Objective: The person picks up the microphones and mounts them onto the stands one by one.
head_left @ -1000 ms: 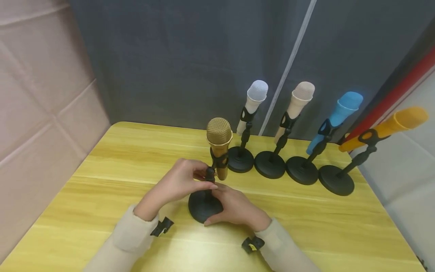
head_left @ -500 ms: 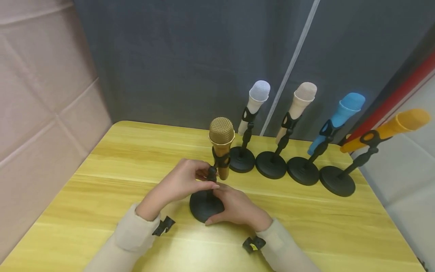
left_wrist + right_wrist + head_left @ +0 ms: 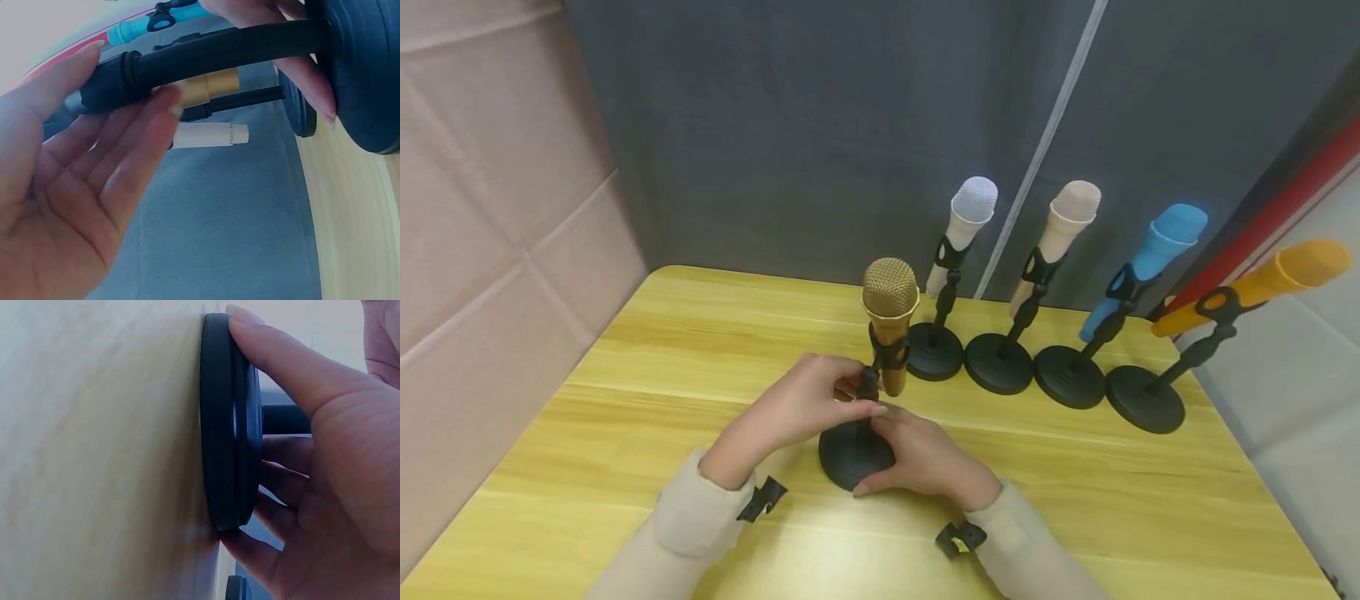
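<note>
A gold microphone (image 3: 890,292) sits head up in the clip of a black desktop stand, in front of the person. The left hand (image 3: 808,400) holds the upper part of the stand's pole (image 3: 231,56), thumb on one side and fingers on the other, just under the clip. Lower down, the right hand (image 3: 917,454) grips the round base (image 3: 228,425). Its thumb lies at the near edge and its fingers reach round the far side. In the right wrist view the base lies flat, close on the wooden table.
To the right stands a row of black stands with a white microphone (image 3: 973,200), a beige microphone (image 3: 1067,212), a blue microphone (image 3: 1172,229) and an orange microphone (image 3: 1300,267). Behind the table (image 3: 685,317) hangs a dark grey curtain (image 3: 790,150). A pale padded wall (image 3: 497,208) borders the left.
The head view has shifted slightly, so the scene appears a little further right. Both hands keep the same hold on the stand.
</note>
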A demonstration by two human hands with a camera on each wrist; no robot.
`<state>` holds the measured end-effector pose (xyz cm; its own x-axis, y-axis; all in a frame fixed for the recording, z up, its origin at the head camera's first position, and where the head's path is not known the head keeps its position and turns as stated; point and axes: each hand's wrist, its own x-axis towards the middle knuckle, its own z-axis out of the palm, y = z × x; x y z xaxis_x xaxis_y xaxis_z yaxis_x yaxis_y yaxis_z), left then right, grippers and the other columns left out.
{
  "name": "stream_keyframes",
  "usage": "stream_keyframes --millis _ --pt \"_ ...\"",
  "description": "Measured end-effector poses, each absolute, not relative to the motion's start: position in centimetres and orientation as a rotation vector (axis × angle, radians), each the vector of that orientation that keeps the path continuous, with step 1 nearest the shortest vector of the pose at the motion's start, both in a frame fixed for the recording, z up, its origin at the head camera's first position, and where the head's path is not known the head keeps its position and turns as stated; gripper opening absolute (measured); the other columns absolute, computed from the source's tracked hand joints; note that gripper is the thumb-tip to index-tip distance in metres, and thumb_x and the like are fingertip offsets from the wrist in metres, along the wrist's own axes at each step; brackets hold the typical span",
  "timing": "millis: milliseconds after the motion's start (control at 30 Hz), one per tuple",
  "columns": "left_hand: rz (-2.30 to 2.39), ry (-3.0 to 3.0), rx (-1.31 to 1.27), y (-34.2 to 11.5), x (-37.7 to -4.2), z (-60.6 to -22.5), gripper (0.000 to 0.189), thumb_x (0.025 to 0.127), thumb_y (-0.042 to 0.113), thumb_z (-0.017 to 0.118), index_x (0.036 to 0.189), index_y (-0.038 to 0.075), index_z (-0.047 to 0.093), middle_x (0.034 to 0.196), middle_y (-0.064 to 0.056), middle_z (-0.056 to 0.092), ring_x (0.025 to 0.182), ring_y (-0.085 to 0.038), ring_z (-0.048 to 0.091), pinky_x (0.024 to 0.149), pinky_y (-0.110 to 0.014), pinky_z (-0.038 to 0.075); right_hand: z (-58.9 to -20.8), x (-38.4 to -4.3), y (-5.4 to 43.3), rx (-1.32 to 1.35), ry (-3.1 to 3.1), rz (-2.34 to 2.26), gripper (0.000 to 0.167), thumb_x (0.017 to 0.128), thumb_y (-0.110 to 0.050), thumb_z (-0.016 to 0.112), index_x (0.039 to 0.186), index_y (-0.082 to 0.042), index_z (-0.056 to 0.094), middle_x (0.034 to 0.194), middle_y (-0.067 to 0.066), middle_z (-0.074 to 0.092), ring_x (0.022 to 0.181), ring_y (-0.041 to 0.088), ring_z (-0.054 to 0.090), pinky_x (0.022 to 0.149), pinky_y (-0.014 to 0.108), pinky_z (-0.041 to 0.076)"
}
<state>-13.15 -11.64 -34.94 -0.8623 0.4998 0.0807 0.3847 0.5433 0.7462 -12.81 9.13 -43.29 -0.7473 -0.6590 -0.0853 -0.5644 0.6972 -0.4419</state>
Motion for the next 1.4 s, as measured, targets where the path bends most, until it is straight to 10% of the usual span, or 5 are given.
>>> stream_keyframes --millis 1400 --pt "1.15 2.624 0.742 -11.52 -12.84 -34.59 0.017 0.093 0.03 0.074 0.099 0.014 0.073 0.101 -0.001 0.077 0.093 -0.013 0.076 0.081 -0.028 0.061 -43.16 -12.73 9.11 -1.011 2.698 -0.557 0.083 0.074 -0.066 0.08 0.135 -0.012 0.063 0.155 0.003 0.049 0.139 0.02 0.053 0.105 0.042 0.052"
